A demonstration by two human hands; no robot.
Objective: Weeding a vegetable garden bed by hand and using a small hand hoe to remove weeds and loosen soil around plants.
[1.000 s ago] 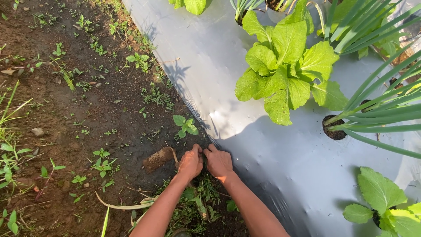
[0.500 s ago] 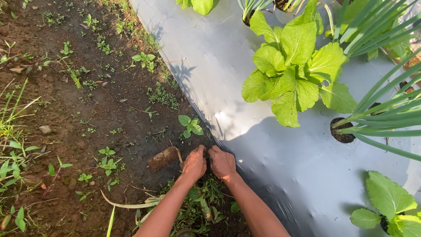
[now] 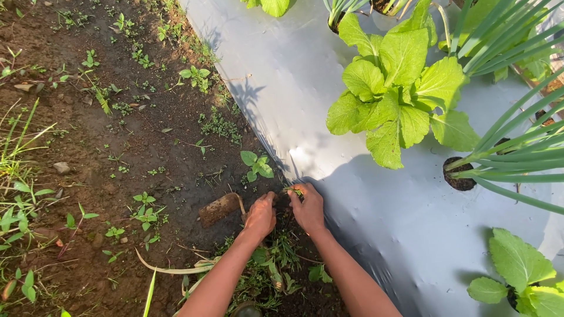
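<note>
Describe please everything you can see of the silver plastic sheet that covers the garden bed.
The silver plastic sheet looks thin, glossy and slightly dimpled. It lies flat over the bed, and its left edge runs diagonally along the dark soil. Round holes are cut in it; leafy greens and long-leaved onion plants grow through them. Shadows fall across its lower part. The right hand rests at its edge.

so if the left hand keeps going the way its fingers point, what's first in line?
Likely the small broad-leaved weed just beyond the left hand, growing in dark soil beside the silver mulch sheet; depth is uncertain.
</note>
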